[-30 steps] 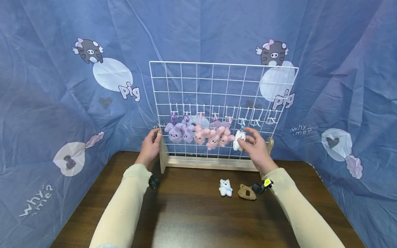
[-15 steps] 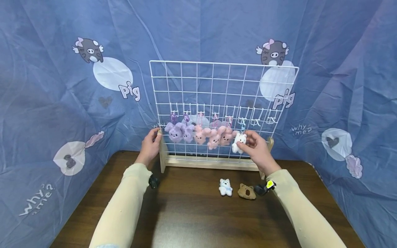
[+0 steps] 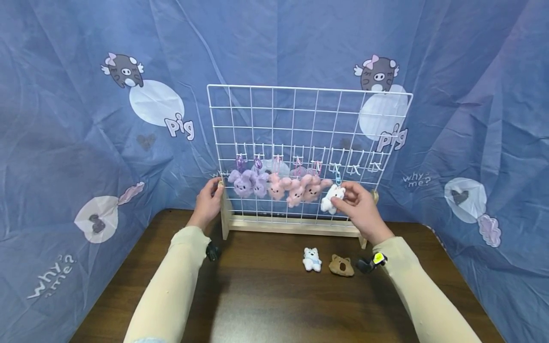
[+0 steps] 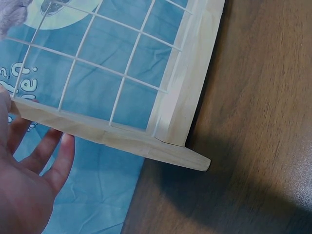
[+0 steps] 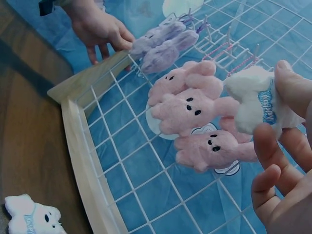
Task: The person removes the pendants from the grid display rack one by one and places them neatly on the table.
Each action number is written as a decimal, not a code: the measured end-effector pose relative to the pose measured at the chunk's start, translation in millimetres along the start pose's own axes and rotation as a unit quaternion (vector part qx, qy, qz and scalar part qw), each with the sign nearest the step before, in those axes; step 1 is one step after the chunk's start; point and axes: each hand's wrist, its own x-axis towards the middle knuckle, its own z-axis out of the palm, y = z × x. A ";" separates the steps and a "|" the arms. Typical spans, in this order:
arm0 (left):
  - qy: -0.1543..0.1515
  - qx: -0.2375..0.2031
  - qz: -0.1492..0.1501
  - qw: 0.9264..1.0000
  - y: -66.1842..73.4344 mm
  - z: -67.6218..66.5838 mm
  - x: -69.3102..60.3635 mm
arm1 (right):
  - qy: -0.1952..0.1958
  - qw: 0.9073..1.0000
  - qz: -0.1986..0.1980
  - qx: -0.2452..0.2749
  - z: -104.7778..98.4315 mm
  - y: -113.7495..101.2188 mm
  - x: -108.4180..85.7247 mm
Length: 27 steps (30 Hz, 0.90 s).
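Observation:
My right hand (image 3: 361,209) pinches a white bear plush keychain (image 3: 331,198) between thumb and fingers, before the right part of a white wire grid rack (image 3: 326,119). A light blue clasp (image 3: 338,177) rises from the bear to a hook; whether it is looped over that hook I cannot tell. In the right wrist view the bear (image 5: 248,100) shows blue lettering on its body. My left hand (image 3: 208,202) grips the rack's left wooden upright (image 3: 225,209). Its fingers reach behind that upright (image 4: 97,131) in the left wrist view.
Purple plush keychains (image 3: 244,183) and pink rabbit plush keychains (image 3: 296,190) hang left of the bear. Bare hooks (image 3: 374,166) are at the right. Another white bear (image 3: 312,259) and a brown plush (image 3: 341,265) lie on the brown table (image 3: 266,305). A blue curtain (image 3: 257,43) surrounds it.
My right hand has moved slightly down and right with the white bear, which now tilts. More of the blue clasp shows above it. My left hand has stayed in place.

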 end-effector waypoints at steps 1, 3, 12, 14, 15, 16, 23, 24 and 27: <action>0.000 0.001 0.001 1.000 0.0 -0.1 0.0 | -0.001 1.000 -0.004 0.001 -0.4 -0.8 -0.4; 0.001 0.003 0.002 1.000 0.1 -0.1 0.3 | -0.004 1.000 -0.012 0.004 -1.0 -2.1 -0.9; 0.002 0.005 0.002 1.000 0.2 -0.2 0.3 | -0.031 0.998 -0.045 0.011 -0.8 -7.7 -5.5; 0.002 0.005 0.001 1.000 -0.1 -0.1 0.1 | -0.035 0.998 -0.048 0.011 0.8 -9.2 -6.5; 0.003 0.006 0.001 1.000 -0.3 0.0 0.0 | -0.037 0.998 -0.049 0.014 1.7 -9.6 -6.7; 0.003 0.007 0.001 1.000 -0.6 0.1 0.1 | -0.040 0.998 -0.049 0.018 2.6 -10.0 -6.8; 0.010 0.007 0.004 1.000 0.3 0.2 -0.9 | -0.056 0.997 -0.045 0.036 9.6 -7.9 -7.1; 0.010 0.008 0.006 1.000 0.6 0.1 -0.8 | -0.060 0.997 -0.043 0.034 10.6 -7.6 -7.3; 0.011 0.011 0.012 1.000 1.0 0.2 -0.4 | -0.070 0.996 -0.040 0.028 13.9 -6.4 -8.0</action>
